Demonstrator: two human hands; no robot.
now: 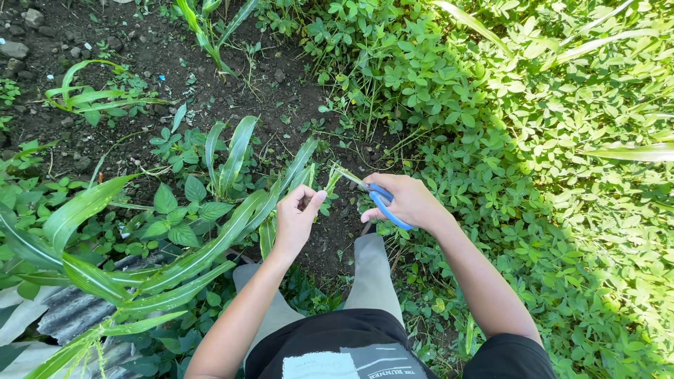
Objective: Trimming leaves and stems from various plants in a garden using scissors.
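Observation:
My right hand (407, 201) grips blue-handled scissors (375, 197), whose blades point left toward a long green leaf (298, 165). My left hand (298, 214) pinches the upper part of that narrow leaf, fingers closed around it, just left of the scissor tips. The leaf belongs to a young maize-like plant (232, 151) growing from dark soil in front of my knees. The blade tips sit at the thin leaf end (335, 174); whether they are closed on it I cannot tell.
Dark bare soil (175, 63) with small stones lies ahead and to the left. Dense low green ground cover (533, 140) fills the right side. More broad-leafed plants (105, 274) and a corrugated grey sheet (70, 309) are at lower left.

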